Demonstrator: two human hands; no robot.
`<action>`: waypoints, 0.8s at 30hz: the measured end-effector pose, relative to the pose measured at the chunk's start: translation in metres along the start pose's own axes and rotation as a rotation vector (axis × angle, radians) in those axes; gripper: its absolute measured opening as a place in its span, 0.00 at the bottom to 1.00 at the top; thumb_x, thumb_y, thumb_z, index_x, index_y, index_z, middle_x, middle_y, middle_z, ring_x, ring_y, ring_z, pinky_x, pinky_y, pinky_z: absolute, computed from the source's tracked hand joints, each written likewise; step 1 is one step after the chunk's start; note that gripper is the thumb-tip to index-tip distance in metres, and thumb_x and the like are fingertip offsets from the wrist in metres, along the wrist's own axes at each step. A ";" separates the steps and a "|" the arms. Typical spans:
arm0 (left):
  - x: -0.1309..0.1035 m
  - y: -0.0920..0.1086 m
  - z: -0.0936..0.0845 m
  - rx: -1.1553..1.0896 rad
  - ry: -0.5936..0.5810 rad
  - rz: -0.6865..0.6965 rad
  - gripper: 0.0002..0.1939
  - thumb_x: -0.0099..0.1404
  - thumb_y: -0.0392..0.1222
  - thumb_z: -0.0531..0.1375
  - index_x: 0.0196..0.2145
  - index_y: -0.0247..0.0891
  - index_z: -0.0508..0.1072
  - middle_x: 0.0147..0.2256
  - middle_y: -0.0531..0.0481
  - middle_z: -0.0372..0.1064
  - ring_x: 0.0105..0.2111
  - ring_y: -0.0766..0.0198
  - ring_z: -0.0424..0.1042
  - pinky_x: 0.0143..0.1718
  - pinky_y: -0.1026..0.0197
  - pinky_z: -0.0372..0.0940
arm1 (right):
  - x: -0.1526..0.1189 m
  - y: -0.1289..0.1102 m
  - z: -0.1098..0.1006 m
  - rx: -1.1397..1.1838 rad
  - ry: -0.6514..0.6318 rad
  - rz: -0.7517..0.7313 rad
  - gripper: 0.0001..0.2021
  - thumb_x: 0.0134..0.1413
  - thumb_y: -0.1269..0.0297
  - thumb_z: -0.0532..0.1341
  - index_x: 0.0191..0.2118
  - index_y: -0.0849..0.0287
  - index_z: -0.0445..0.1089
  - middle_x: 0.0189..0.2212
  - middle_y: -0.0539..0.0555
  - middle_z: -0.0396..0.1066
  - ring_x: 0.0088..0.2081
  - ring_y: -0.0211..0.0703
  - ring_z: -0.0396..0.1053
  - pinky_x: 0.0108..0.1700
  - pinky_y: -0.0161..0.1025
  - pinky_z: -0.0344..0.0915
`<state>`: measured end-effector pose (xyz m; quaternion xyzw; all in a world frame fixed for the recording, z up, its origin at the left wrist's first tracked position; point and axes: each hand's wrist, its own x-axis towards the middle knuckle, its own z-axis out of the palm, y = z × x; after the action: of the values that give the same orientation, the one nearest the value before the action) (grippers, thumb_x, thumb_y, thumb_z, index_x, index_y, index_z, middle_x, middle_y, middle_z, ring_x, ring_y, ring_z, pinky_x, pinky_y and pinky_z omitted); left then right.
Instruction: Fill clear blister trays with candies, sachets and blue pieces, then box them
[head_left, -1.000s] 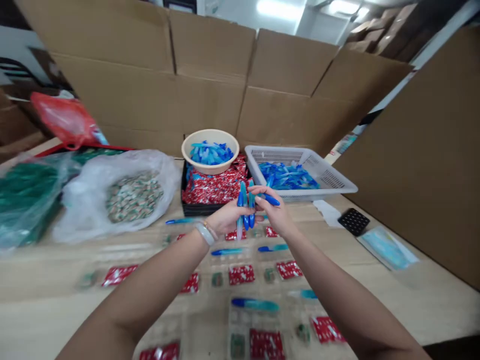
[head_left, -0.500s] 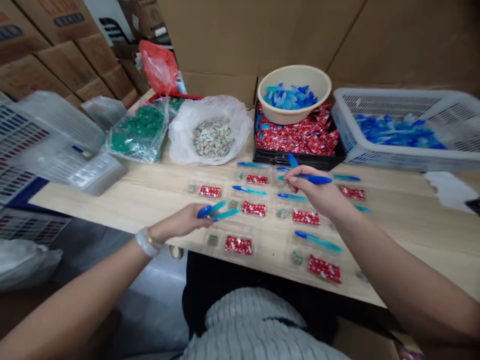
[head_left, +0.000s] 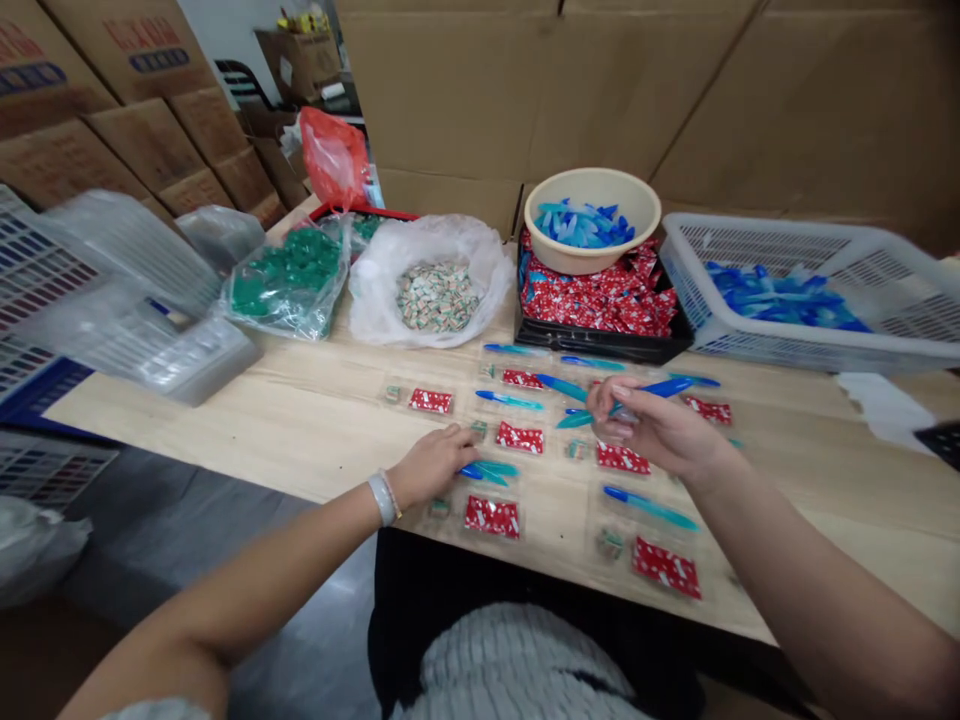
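Note:
Clear plastic trays (head_left: pixel 517 510) lie spread on the table, most with a red white-dotted packet (head_left: pixel 492 516) and a small green-and-white piece (head_left: pixel 610 543). Slim blue-and-teal pen-like sticks (head_left: pixel 651 507) lie along several of them. My left hand (head_left: pixel 435 462), palm down at the nearest left tray, has its fingers closed on a few of these sticks (head_left: pixel 491 471). Above the middle trays, my right hand (head_left: pixel 637 415) is closed around several more, which jut out on both sides of the fingers. Some sticks and trays behind it are hidden.
At the back stand a bag of green pieces (head_left: pixel 289 275), a white bag of small pieces (head_left: pixel 435 295), a cream bowl (head_left: pixel 592 262) over a black box (head_left: pixel 600 345) of red packets, and a white basket (head_left: pixel 825 340) of blue sticks. Stacked clear trays (head_left: pixel 199 360) are left.
My left hand has moved right and down to the near left tray with its sticks. The right hand has turned and stays over the middle trays. The view has shifted slightly.

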<state>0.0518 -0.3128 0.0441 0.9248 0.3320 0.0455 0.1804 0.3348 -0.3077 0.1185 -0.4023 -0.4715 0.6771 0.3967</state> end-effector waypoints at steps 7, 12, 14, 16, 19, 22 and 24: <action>0.032 -0.094 -0.040 0.176 0.112 -0.248 0.17 0.58 0.34 0.51 0.46 0.34 0.67 0.39 0.41 0.62 0.42 0.57 0.60 0.44 0.56 0.57 | 0.027 -0.005 0.006 0.017 -0.002 0.037 0.10 0.46 0.58 0.60 0.22 0.58 0.67 0.21 0.49 0.59 0.18 0.29 0.48 0.18 0.33 0.47; 0.054 -0.134 -0.049 0.115 0.025 -0.162 0.19 0.55 0.33 0.54 0.46 0.32 0.68 0.44 0.39 0.63 0.45 0.56 0.61 0.48 0.55 0.56 | 0.024 -0.005 -0.001 0.039 0.009 0.060 0.09 0.47 0.60 0.59 0.22 0.59 0.68 0.22 0.50 0.59 0.18 0.29 0.49 0.19 0.33 0.46; 0.051 -0.136 -0.045 0.029 0.037 -0.125 0.21 0.54 0.32 0.54 0.48 0.33 0.66 0.49 0.41 0.61 0.49 0.56 0.60 0.51 0.55 0.54 | 0.020 -0.001 -0.010 0.045 0.029 0.065 0.10 0.47 0.60 0.59 0.22 0.59 0.67 0.22 0.50 0.59 0.18 0.29 0.48 0.19 0.33 0.45; 0.044 -0.133 -0.039 -0.044 0.053 -0.105 0.23 0.53 0.30 0.53 0.49 0.35 0.66 0.51 0.42 0.60 0.51 0.57 0.58 0.53 0.56 0.52 | 0.015 0.004 -0.020 0.059 0.066 0.067 0.10 0.48 0.60 0.58 0.22 0.58 0.67 0.22 0.50 0.58 0.18 0.30 0.48 0.19 0.33 0.45; 0.039 -0.131 -0.037 -0.151 0.114 -0.117 0.22 0.52 0.31 0.53 0.47 0.36 0.67 0.52 0.43 0.60 0.52 0.55 0.58 0.54 0.54 0.53 | 0.007 0.004 -0.040 0.046 0.132 0.061 0.11 0.48 0.58 0.58 0.21 0.58 0.66 0.21 0.49 0.56 0.18 0.30 0.47 0.19 0.34 0.46; 0.047 -0.134 -0.062 -0.385 0.389 -0.346 0.16 0.55 0.40 0.55 0.43 0.37 0.68 0.41 0.45 0.68 0.41 0.58 0.67 0.42 0.57 0.63 | -0.010 -0.013 -0.073 -0.012 0.251 -0.015 0.11 0.46 0.56 0.59 0.21 0.57 0.67 0.22 0.50 0.56 0.18 0.29 0.47 0.17 0.33 0.45; 0.057 -0.135 -0.092 -0.668 0.623 -0.586 0.15 0.57 0.47 0.55 0.40 0.37 0.67 0.25 0.52 0.66 0.22 0.68 0.65 0.22 0.66 0.62 | -0.023 -0.031 -0.100 -0.049 0.385 -0.104 0.10 0.44 0.56 0.60 0.22 0.55 0.67 0.22 0.50 0.57 0.17 0.29 0.47 0.17 0.33 0.44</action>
<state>-0.0033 -0.1527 0.0783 0.6286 0.5810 0.3682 0.3628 0.4402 -0.2898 0.1289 -0.5091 -0.4234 0.5546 0.5040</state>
